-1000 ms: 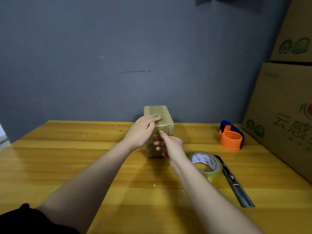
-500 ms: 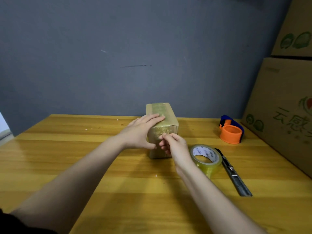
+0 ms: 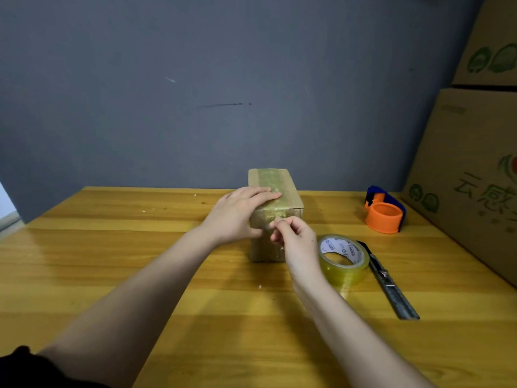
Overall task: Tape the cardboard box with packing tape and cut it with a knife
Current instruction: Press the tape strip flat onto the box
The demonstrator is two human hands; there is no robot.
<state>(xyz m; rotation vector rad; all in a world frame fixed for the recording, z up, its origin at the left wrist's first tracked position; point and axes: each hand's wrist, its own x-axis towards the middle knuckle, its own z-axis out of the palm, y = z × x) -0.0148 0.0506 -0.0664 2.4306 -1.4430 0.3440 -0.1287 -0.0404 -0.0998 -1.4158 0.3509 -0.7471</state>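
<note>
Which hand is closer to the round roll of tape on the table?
The right hand. It is just left of the tape roll, fingertips at the small cardboard box's front face. The left hand rests on the box, farther from the roll.

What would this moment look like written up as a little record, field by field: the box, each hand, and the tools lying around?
box: small cardboard box standing on the wooden table, a strip of tape along its top
left hand: left hand rests on the box's top and near left side, fingers straight
right hand: right hand at the box's near face, fingertips pinched at the tape edge
tape roll: clear tape roll flat on the table, right of the box
knife: utility knife just right of the roll, untouched
dispenser: orange and blue tape dispenser, far right
</note>
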